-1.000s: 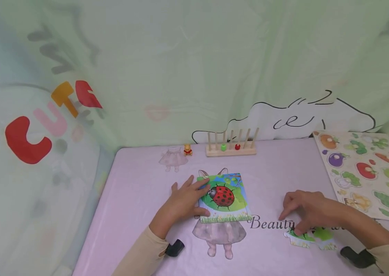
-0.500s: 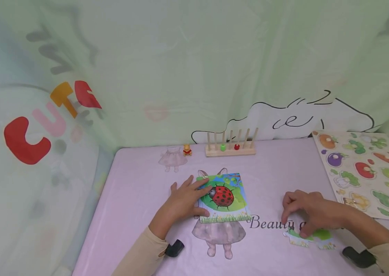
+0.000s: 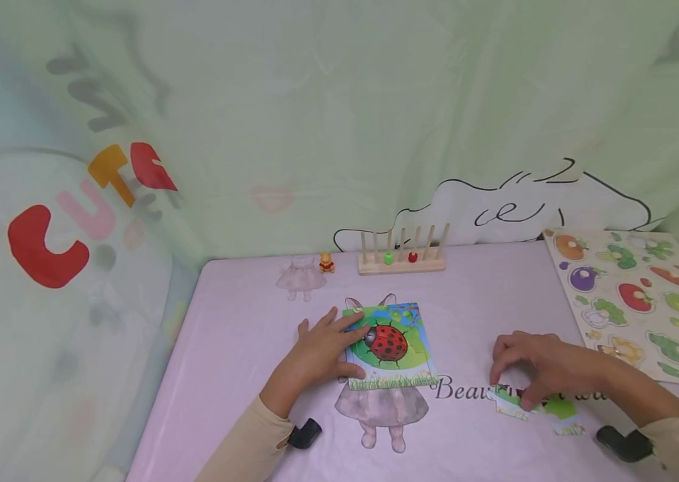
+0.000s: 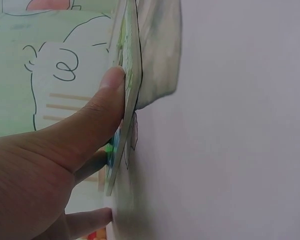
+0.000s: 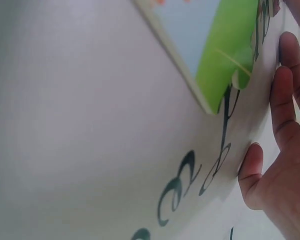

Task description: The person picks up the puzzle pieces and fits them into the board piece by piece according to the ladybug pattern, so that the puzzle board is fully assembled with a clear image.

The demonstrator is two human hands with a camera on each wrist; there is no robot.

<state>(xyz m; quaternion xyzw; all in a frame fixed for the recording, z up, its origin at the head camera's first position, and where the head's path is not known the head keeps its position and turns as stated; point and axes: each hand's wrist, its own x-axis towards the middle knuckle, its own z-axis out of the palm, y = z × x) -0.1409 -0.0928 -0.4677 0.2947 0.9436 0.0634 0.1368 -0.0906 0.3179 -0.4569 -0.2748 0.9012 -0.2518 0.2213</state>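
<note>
A square ladybug puzzle (image 3: 390, 345) lies on the table. My left hand (image 3: 322, 348) rests spread along its left side, fingertips over the picture and thumb near the lower edge. In the left wrist view the thumb (image 4: 97, 107) lies against the board's rim. Further right, my right hand (image 3: 546, 365) pinches a green and white puzzle piece (image 3: 510, 407) between thumb and index finger; its upper part is partly hidden by the fingers. Another loose piece (image 3: 569, 425), green with a pale flowered edge, lies beneath that hand, and shows large in the right wrist view.
A wooden peg rack (image 3: 402, 264) with a green and a red bead stands at the back, beside a small bear figure (image 3: 327, 262). A vegetable puzzle board (image 3: 646, 301) lies at the right. A printed cloth (image 3: 243, 348) covers the table.
The right hand's puzzle piece has shifted slightly left and away from the other loose piece, which has stayed on the table. The left hand has kept its place on the ladybug puzzle.
</note>
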